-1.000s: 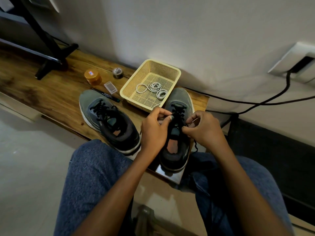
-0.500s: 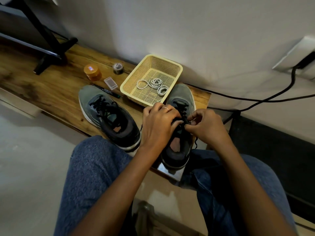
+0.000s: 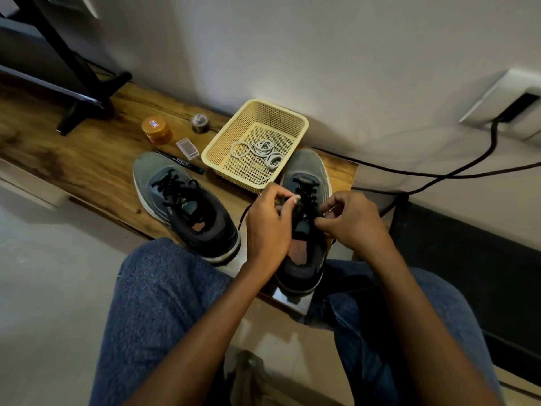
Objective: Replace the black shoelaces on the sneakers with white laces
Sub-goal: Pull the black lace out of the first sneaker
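wood bench (image 3: 87, 171) runs along the wall, and both sneakers sit on it with toes toward the wall. left sneaker (image 3: 184, 203) lies well apart from the hands, its black lace fully threaded. right sneaker (image 3: 306, 230) sits near the bench end, heel at the front edge, between the person's knees.

left hand (image 3: 268, 227) is over the right sneaker's inner side, fingers curled, thumb and forefinger pinched together at the upper eyelets on what looks like a strand of black lace (image 3: 304, 197). a loose end of that lace loops out to the left of the hand. right hand (image 3: 352, 221) is at the outer side of the same sneaker, fingers curled, tips pinched on the lace near the tongue; the exact strand is too dark to make out.

yellow mesh basket (image 3: 301, 127) stands against the wall, just beside the right sneaker's toe. white laces (image 3: 263, 150) lie coiled inside it.

left of the basket on the bench: an orange jar (image 3: 156, 130), a small grey roll (image 3: 200, 123), a clear case (image 3: 188, 147) and a black pen (image 3: 181, 162) close to the left sneaker's toe. black cable (image 3: 439, 174) runs along the wall from a socket at right.
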A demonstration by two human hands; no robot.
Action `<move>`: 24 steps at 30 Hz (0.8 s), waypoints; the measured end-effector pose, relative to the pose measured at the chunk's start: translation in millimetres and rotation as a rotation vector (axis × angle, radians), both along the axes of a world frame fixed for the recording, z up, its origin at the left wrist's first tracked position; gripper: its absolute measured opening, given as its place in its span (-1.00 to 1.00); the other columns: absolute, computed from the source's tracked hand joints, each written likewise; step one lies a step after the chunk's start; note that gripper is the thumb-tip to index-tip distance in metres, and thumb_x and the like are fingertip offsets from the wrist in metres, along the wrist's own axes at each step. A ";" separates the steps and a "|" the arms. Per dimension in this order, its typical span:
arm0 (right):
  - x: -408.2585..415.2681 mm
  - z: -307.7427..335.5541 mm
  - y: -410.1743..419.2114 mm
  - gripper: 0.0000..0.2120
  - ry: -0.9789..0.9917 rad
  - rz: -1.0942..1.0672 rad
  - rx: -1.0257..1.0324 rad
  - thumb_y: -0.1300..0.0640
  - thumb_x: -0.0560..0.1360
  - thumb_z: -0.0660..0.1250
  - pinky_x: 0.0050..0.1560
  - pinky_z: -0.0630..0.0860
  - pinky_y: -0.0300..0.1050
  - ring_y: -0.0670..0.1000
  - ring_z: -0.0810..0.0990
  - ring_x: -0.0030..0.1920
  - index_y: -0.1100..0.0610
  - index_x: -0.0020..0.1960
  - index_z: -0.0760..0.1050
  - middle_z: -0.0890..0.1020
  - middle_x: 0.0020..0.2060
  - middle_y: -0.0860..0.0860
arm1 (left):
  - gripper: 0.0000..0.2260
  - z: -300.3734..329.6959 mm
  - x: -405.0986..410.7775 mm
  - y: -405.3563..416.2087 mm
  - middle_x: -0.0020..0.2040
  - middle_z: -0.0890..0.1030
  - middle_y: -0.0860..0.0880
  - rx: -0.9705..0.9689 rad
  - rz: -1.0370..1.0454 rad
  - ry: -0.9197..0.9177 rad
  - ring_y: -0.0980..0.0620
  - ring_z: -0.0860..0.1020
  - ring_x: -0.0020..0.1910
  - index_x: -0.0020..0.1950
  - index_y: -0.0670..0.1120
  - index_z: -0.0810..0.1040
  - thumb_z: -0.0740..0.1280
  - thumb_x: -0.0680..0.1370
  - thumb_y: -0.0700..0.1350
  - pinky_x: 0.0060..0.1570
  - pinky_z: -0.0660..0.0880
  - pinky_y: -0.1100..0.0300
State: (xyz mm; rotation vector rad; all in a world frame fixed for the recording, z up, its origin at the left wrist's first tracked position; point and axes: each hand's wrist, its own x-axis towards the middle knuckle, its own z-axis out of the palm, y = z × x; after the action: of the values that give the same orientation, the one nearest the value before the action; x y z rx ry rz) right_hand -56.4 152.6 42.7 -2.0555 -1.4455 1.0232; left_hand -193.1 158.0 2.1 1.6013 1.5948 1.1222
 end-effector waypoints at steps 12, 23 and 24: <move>1.8 -0.9 0.4 -0.86 -0.021 0.027 0.024 0.21 0.37 0.48 -0.09 0.63 0.08 0.04 0.65 -0.21 0.10 -0.12 0.55 0.64 -0.27 0.07 | -0.83 1.0 -6.7 5.6 0.09 0.62 0.14 0.339 -0.266 0.664 0.02 0.46 0.18 0.00 0.08 0.67 0.39 0.45 0.05 0.22 0.24 -0.05; 3.2 -5.2 1.8 -0.84 -0.012 -0.023 -0.006 0.22 0.36 0.50 -0.09 0.63 0.07 0.09 0.65 -0.14 0.07 -0.17 0.52 0.64 -0.20 0.09 | -0.84 -0.6 -1.8 0.3 -0.11 0.61 0.08 0.269 -0.199 0.554 0.00 0.52 0.03 -0.05 -0.01 0.56 0.22 0.57 0.01 0.34 0.13 -0.10; 4.2 -5.2 1.7 -0.84 -0.009 -0.029 -0.009 0.22 0.36 0.50 -0.08 0.63 0.08 0.09 0.65 -0.14 0.08 -0.16 0.53 0.64 -0.20 0.10 | -0.87 0.9 -2.4 0.6 -0.11 0.60 0.07 0.251 -0.165 0.492 0.00 0.53 0.01 -0.05 -0.03 0.54 0.24 0.58 -0.03 0.34 0.15 -0.09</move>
State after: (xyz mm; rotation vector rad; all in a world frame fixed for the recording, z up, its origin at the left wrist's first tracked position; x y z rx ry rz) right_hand -52.2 154.4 37.5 -2.0841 -1.4141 1.0115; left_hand -195.5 158.6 3.0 2.2664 1.6183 0.9118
